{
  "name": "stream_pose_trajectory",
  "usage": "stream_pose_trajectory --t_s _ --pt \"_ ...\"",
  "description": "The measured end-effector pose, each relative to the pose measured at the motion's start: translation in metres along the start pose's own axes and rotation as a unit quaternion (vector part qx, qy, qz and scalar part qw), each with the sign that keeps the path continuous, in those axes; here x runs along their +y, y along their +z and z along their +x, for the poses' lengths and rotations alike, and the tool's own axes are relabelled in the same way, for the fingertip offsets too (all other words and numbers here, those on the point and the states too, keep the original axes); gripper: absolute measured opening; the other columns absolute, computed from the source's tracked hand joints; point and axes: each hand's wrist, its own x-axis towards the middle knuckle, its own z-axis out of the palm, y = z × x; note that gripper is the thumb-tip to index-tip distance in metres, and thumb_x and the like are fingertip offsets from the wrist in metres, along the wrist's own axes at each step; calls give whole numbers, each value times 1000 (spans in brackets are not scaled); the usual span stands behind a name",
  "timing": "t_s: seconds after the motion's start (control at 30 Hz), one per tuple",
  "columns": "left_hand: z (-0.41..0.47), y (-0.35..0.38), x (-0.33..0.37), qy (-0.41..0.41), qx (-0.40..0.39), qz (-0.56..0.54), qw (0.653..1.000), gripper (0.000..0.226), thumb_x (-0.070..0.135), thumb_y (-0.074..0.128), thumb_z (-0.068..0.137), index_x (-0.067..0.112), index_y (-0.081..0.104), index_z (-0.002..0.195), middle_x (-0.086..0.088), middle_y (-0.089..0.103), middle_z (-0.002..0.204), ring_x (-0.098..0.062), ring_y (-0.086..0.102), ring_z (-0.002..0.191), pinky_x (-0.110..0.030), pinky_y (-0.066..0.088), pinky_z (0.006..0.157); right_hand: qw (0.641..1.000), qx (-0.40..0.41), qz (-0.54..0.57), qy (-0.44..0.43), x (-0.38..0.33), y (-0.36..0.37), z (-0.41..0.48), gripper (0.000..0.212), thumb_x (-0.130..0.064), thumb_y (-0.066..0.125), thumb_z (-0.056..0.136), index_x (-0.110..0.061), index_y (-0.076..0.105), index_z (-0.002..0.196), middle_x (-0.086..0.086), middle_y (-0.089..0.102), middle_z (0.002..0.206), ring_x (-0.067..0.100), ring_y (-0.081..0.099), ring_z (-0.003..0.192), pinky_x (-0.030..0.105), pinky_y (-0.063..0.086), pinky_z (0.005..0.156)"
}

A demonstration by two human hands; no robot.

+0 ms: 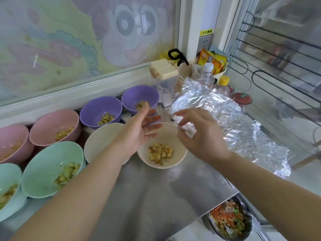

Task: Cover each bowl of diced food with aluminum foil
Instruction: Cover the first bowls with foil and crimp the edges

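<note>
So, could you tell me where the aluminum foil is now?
Head view, right of centre: the right hand pinches the aluminum foil above the far rim of the cream bowl, and the sheet trails right, in front of the clear bottle.

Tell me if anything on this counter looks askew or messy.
Yes. The silver aluminium foil sheet pinched in the right hand is heavily wrinkled, and the round mint green bowl and round pink bowl behind it appear tilted. No food looks spilled.

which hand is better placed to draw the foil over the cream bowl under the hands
Right. The right hand already pinches the foil sheet at its near edge, just above the cream bowl. The left hand is open over the bowl and holds nothing.
</note>
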Motion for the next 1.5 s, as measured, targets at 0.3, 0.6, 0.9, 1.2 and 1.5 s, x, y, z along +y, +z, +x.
stream_pose_trajectory --t_s 0.3,0.6,0.9,1.2,1.5 --pt "-19 -35 -7 -134 -16 -93 987 38 33 52 100 3 69 116 -15 72 105 -26 66 92 -35 50 83 967 -191 35 -163 -26 74 -22 18 -3 73 69 -12 63 80 2 72 104 28 65 94 34 46 86" --pt "-19 -69 -38 -122 129 66 982 17 18 60 98 12 69 112 -10 78 98 -24 76 82 -35 59 70 977 -204 -47 34 18 55 -22 34 -51 61 90 -22 72 106 -5 71 114 17 60 110 38 43 101" --pt "-11 -62 -44 -98 162 168 968 26 35 75 77 22 74 99 -9 77 99 -30 74 93 -55 57 93 900 -263 -226 265 59 45 -45 57 -47 66 89 -36 46 141 4 20 163 33 19 149 55 26 117" --pt "-10 -56 -41 -50 161 211 963 7 25 73 86 31 71 89 3 75 90 -20 70 88 -45 58 88 847 -201 11 493 69 36 -20 89 -27 87 77 -18 37 151 5 58 125 8 56 70 16 41 55" --pt "-20 -47 -39 -54 161 220 960 5 25 71 88 24 70 92 -5 74 96 -21 68 87 -41 56 84 801 -246 72 542 75 30 -17 89 -25 88 76 -10 41 151 12 62 124 17 53 93 36 43 94"
